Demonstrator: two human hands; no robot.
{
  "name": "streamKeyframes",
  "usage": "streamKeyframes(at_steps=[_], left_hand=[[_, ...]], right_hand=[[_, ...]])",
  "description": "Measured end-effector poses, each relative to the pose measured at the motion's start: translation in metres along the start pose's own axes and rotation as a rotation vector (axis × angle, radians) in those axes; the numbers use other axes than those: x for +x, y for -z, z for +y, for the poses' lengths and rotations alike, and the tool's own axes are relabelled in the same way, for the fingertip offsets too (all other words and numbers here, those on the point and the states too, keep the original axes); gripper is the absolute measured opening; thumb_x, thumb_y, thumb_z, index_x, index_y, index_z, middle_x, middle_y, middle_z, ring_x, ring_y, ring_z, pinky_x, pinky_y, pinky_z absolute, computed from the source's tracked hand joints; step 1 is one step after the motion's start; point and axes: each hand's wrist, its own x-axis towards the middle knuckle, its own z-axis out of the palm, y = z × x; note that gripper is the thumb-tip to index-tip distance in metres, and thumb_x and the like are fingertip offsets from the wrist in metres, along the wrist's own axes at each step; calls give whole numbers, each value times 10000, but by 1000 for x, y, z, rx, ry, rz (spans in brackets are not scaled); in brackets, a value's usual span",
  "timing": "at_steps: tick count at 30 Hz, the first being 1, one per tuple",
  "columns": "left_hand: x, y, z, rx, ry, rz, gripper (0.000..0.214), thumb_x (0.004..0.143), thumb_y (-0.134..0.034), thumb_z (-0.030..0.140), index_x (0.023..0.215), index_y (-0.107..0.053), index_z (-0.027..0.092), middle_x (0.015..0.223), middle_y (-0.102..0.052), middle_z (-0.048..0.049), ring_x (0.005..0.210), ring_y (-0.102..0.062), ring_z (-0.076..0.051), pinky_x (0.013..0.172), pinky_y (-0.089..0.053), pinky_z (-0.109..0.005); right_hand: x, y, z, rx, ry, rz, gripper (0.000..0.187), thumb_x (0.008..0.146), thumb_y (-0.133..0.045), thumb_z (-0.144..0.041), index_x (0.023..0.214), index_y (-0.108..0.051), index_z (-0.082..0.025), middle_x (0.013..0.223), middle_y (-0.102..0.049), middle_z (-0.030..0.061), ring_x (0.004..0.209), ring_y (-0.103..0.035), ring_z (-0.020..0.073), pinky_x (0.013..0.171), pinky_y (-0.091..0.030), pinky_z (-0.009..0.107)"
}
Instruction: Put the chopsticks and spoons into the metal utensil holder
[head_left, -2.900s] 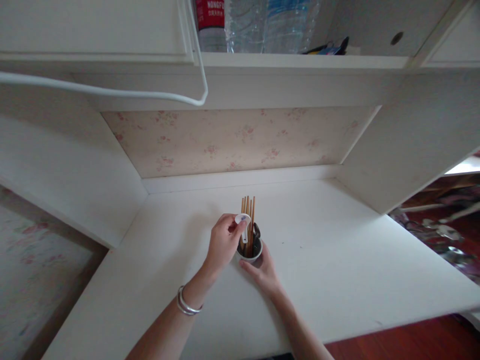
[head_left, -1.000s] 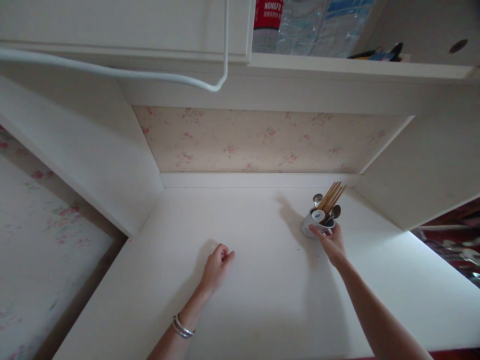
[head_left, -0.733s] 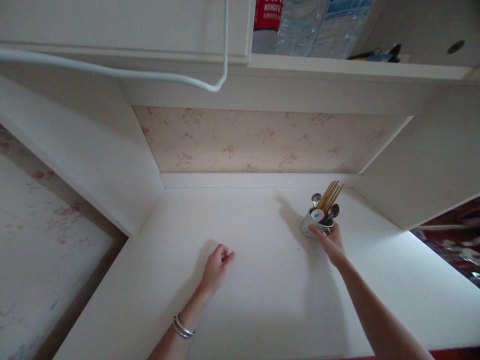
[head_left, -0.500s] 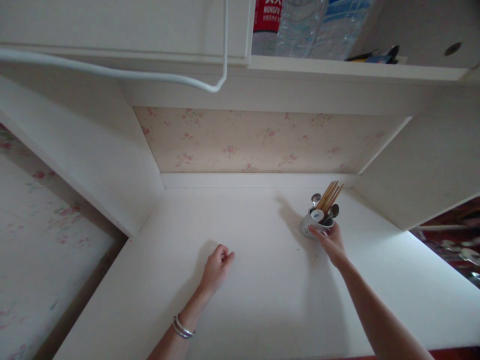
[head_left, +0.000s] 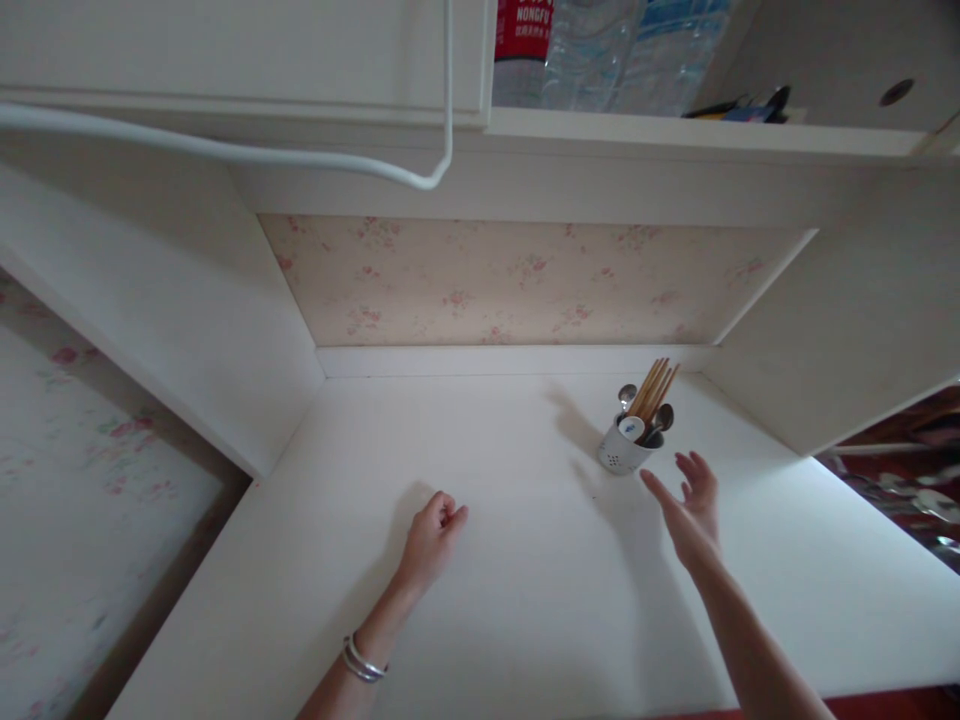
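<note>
A small white perforated holder (head_left: 624, 453) stands at the back right of the white desk (head_left: 525, 590). Wooden chopsticks (head_left: 652, 388), metal spoons (head_left: 627, 396) and a white ceramic spoon (head_left: 631, 427) stick out of it. My right hand (head_left: 690, 515) hovers just in front of and to the right of the holder, fingers spread, touching nothing. My left hand (head_left: 433, 535) rests on the desk nearer the middle, fingers curled into a loose fist with nothing seen in it. Silver bangles circle that wrist.
A floral back panel (head_left: 517, 280) and white side walls (head_left: 825, 330) enclose the desk. Above, a shelf (head_left: 675, 125) carries water bottles (head_left: 592, 50) and a red-labelled bottle (head_left: 521, 40). A white cable (head_left: 300, 155) hangs at upper left.
My right hand has let go of the holder and drawn back toward me, fingers now spread. The holder stays at the back right. My left hand has not moved.
</note>
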Motion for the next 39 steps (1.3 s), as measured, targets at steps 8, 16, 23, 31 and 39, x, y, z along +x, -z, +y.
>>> streamKeyframes(at_steps=[8,16,23,31,39], left_hand=[[3,-1,-3,117,-33,-15,400,833,-499,456,608,-264,224,568,-261,79,555,-298,-105,557,-233,-247],[0,0,-3,116,-9,-13,417,836,-502,457,602,-249,222,570,-250,79,553,-283,-101,547,-234,-242],[0,1,-5,99,-42,-16,464,845,-497,548,601,-277,220,566,-264,78,554,-294,-104,551,-236,-243],[-1,2,-4,106,-39,-21,453,842,-496,542,599,-288,220,566,-273,74,556,-306,-109,555,-238,-244],[-1,2,-5,105,-52,-30,413,840,-497,487,605,-285,221,574,-272,75,563,-308,-109,560,-245,-242]], right_hand=[[-75,-12,-30,114,-123,-108,311,806,-680,-497,863,-602,-202,756,-592,-12,686,-546,144,697,-431,284],[-148,-95,-68,132,-202,-624,516,929,-415,-595,577,-393,-219,532,-368,-54,499,-341,113,506,-294,252],[-173,-125,-49,-20,-45,-762,526,905,-441,-587,548,-308,-225,537,-242,-70,501,-253,99,483,-197,251],[-177,-125,-46,-115,87,-788,509,939,-417,-531,549,-332,-215,513,-261,-73,489,-269,96,481,-201,248],[-180,-127,-46,-196,176,-814,490,953,-414,-499,556,-375,-215,491,-343,-59,464,-330,106,487,-226,262]])
